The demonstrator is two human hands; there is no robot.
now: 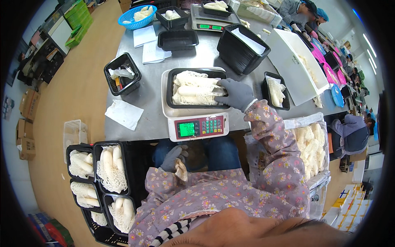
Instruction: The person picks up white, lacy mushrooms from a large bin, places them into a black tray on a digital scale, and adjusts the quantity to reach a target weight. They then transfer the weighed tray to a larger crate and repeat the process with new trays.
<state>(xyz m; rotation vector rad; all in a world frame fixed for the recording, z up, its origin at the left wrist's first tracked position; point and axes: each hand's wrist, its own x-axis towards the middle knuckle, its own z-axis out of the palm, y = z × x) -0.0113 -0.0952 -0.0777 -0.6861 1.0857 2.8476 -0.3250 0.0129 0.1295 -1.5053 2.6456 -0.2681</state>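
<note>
My right hand [236,93], in a grey glove, reaches into a black plastic tray [197,106]. Its thumb and fingers close around the right end of the pale netted bamboo mushrooms [194,90] lying there. Beneath the tray is a digital weighing scale [198,126] with a lit green display. My left hand [173,158], also gloved in grey, rests low in front of my lap, below the table edge. Its fingers are partly curled, and a beige piece of fabric [181,170] lies at its wrist. Whether that hand holds anything is hidden.
Stacked black trays [243,49] stand behind the scale. A smaller tray of mushrooms [275,91] and a white foam box [296,68] lie right. Filled trays [111,168] sit in a crate at lower left. A mushroom-filled box [310,148] is beside my right arm. Co-workers [297,14] are farther off.
</note>
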